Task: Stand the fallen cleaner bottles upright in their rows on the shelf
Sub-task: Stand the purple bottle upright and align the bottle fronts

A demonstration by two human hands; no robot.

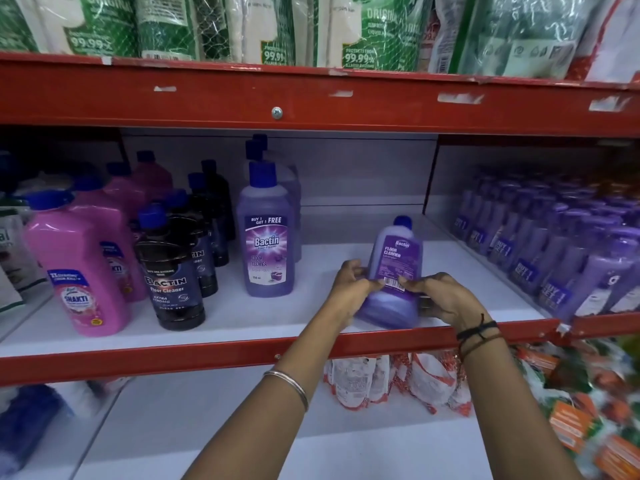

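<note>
A purple Bactin floor cleaner bottle [394, 258] with a blue cap leans back, tilted, near the front of the white shelf [311, 317], its back label toward me. My left hand [353, 289] grips its lower left side and my right hand [440, 296] grips its lower right side. To the left, a row of taller purple Bactin bottles [266, 233] stands upright, front label facing out. Further left stand rows of black Bactin bottles [173, 268] and pink Shakti bottles [76, 265], all upright.
A red upper shelf beam [311, 98] hangs low over the bottles, with green refill pouches [374, 32] above it. Several small purple bottles [561, 251] fill the right bay behind a divider. The red front lip [138, 362] runs below my wrists; packets [398, 379] lie on the lower shelf.
</note>
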